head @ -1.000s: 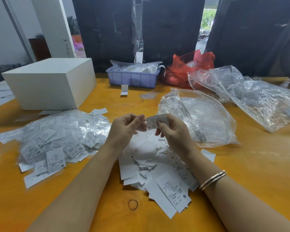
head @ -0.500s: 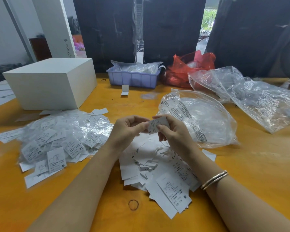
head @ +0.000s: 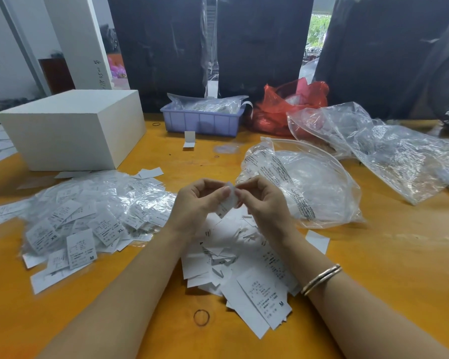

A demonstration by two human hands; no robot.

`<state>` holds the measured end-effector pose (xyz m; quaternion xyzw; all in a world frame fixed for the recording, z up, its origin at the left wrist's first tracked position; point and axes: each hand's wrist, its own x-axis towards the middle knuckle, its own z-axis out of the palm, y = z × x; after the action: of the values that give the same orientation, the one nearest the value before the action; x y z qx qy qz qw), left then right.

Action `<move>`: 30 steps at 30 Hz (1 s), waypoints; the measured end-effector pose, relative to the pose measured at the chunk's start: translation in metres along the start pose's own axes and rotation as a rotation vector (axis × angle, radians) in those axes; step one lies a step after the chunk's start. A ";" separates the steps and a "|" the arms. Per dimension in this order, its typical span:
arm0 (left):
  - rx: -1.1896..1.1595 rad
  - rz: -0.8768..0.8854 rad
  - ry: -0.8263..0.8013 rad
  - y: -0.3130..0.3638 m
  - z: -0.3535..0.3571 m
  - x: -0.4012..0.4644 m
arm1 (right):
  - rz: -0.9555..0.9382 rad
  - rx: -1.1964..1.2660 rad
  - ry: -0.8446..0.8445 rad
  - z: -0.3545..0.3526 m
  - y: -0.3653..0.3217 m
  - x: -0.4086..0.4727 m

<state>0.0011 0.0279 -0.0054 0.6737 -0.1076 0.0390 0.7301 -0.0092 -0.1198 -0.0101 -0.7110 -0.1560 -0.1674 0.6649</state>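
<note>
Head view: the orange bench (head: 373,268) carries a crinkly heap of bagged labels (head: 88,216) on the left and a loose pile (head: 244,255) of flat paper slips under the wrists. Above that pile the left hand (head: 195,203) and right hand (head: 265,203) meet. Each pinches the top edge of one thin white label (head: 228,200), which hangs between them with its long axis near upright, neither hand nearer.

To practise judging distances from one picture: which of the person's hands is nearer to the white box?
Left. The left hand pinches the label to the right of the white box; the right hand pinches it from the farther side.
</note>
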 end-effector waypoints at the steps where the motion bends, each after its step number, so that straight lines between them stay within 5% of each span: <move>1: -0.015 -0.001 0.006 -0.001 0.003 -0.001 | -0.003 0.007 -0.009 0.002 0.001 -0.001; 11: -0.041 -0.040 0.007 0.001 0.002 -0.002 | 0.009 -0.156 -0.137 0.007 -0.002 -0.005; 16: 0.078 -0.036 -0.078 0.008 -0.008 0.003 | 0.003 -0.159 -0.023 0.000 -0.004 -0.001; 20: 0.121 0.005 0.097 0.014 -0.019 0.006 | -0.058 -0.176 0.151 -0.020 -0.007 0.008; 25: 0.694 0.171 0.368 0.013 -0.039 0.012 | -0.189 -0.700 0.523 -0.068 0.002 0.023; 30: 1.207 -0.061 0.397 0.006 -0.052 0.012 | 0.243 -1.255 0.178 -0.088 0.029 0.033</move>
<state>0.0165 0.0790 -0.0007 0.9493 0.0900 0.1962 0.2284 0.0305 -0.2093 -0.0163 -0.9607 0.1090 -0.2088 0.1472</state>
